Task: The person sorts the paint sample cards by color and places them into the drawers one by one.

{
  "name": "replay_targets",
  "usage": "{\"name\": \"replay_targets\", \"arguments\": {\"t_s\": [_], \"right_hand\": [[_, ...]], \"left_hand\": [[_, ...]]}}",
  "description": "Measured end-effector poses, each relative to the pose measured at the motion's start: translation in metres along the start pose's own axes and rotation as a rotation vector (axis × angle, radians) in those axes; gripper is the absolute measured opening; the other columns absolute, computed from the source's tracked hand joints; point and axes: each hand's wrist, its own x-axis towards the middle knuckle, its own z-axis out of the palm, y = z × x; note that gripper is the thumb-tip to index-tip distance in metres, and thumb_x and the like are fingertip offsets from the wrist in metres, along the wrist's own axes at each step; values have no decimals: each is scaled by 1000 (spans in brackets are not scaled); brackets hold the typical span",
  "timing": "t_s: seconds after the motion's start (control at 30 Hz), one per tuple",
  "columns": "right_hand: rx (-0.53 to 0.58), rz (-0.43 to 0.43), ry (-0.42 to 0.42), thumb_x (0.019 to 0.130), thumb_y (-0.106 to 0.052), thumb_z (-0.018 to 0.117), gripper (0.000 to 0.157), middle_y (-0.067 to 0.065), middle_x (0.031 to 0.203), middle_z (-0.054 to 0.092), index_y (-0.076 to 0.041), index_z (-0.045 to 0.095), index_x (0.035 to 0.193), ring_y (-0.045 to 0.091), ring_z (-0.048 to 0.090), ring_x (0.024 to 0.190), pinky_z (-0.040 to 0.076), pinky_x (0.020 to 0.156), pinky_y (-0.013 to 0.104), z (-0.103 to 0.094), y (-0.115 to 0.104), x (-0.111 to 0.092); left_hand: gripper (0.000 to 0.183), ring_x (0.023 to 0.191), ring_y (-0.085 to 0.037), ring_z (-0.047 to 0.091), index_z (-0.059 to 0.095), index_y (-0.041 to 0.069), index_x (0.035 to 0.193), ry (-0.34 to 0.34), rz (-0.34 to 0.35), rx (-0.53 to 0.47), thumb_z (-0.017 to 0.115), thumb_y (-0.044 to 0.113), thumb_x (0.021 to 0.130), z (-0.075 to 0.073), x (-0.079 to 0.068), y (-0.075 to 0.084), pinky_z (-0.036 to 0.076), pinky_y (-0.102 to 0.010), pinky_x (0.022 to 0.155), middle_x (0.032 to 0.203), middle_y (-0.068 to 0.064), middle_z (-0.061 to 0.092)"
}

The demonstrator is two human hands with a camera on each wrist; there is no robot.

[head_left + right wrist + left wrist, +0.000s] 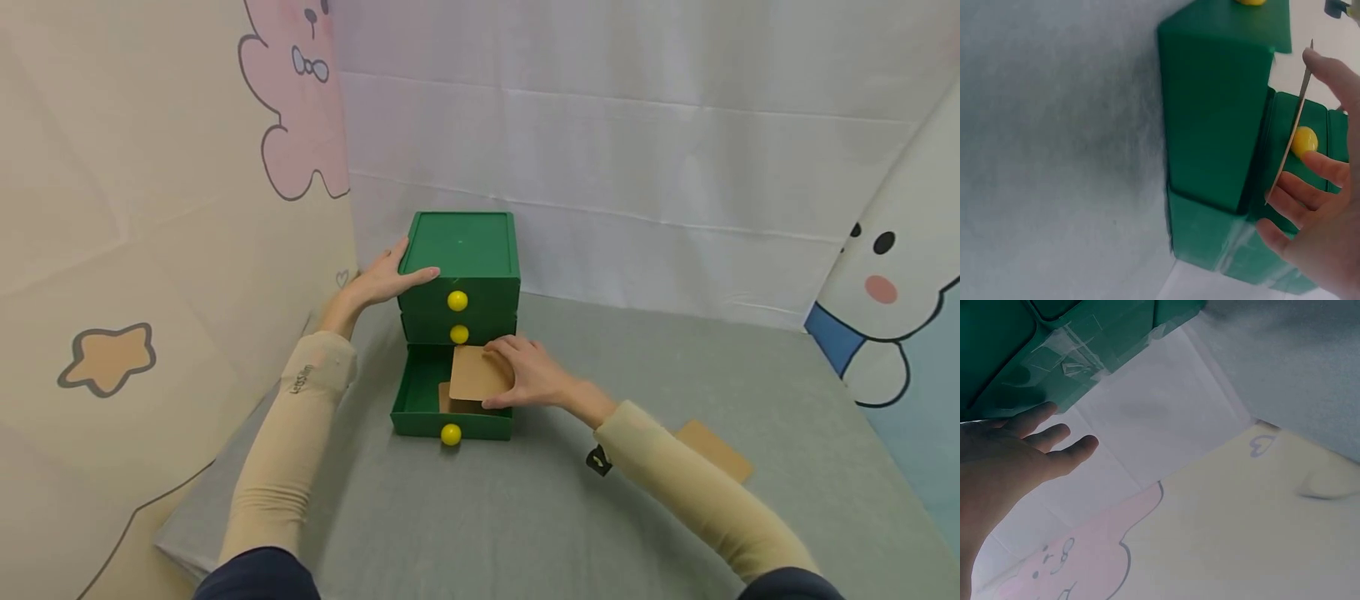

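A green drawer cabinet (pixel 465 242) with yellow round knobs stands on the table, its bottom drawer (pixel 420 425) pulled out. My left hand (pixel 382 279) rests on the cabinet's upper left corner, thumb along the front top edge and fingers down the side. In the left wrist view those fingers are extended beside the green wall. My right hand (pixel 531 375) pinches a thin brown card (pixel 476 373) by its right side, over the open drawer. Seen edge-on in the right wrist view, the card (pixel 1291 134) lies between thumb and fingers. Another brown card (pixel 444 400) is inside the drawer, partly covered.
On the grey table (pixel 585 533), a further brown card (pixel 716 450) lies to the right, partly behind my right sleeve. A white curtain (pixel 615 150) hangs behind the cabinet, and a cream printed cloth (pixel 187 250) is on the left.
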Motion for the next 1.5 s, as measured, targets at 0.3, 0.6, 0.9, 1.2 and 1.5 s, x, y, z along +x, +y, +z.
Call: {"name": "replay_targets", "arguments": {"t_s": [0.3, 0.6, 0.9, 1.2, 1.5], "right_hand": [[93, 53, -5, 77, -51, 76, 87, 12, 149, 43, -10, 41, 146, 32, 41, 135, 32, 110, 56, 7, -2, -8], [169, 207, 120, 84, -39, 73, 85, 22, 150, 37, -5, 31, 150, 42, 34, 137, 28, 109, 63, -27, 43, -95], [-73, 384, 179, 72, -41, 82, 103, 37, 137, 42, 9, 31, 145, 54, 43, 121, 35, 94, 68, -45, 92, -208], [-179, 645, -37, 67, -61, 78, 117, 44, 126, 46, 15, 29, 141, 62, 44, 112, 34, 86, 72, -45, 98, -259], [-195, 669, -61, 65, -62, 79, 113, 42, 117, 52, 19, 38, 132, 56, 51, 105, 40, 80, 69, -48, 100, -257]], "left_hand": [[102, 150, -40, -1, -8, 18, 156, -5, 12, -11, 48, 69, 88, 0, -1, 0, 13, -66, 116, 163, -17, -2], [105, 150, -39, -1, -9, 19, 156, -8, 21, -24, 48, 72, 86, -2, 2, -1, 13, -66, 116, 163, -16, -4], [104, 150, -41, -1, -9, 18, 156, -12, 16, -20, 49, 69, 87, -4, 0, -2, 13, -67, 115, 163, -19, -4], [104, 150, -39, -5, -10, 19, 156, -14, 24, -27, 48, 70, 87, -4, 2, -1, 10, -67, 116, 163, -15, -4], [104, 150, -40, -3, -10, 18, 156, -19, 22, -18, 47, 71, 87, -3, 1, -1, 11, -66, 116, 163, -15, -3]]}}
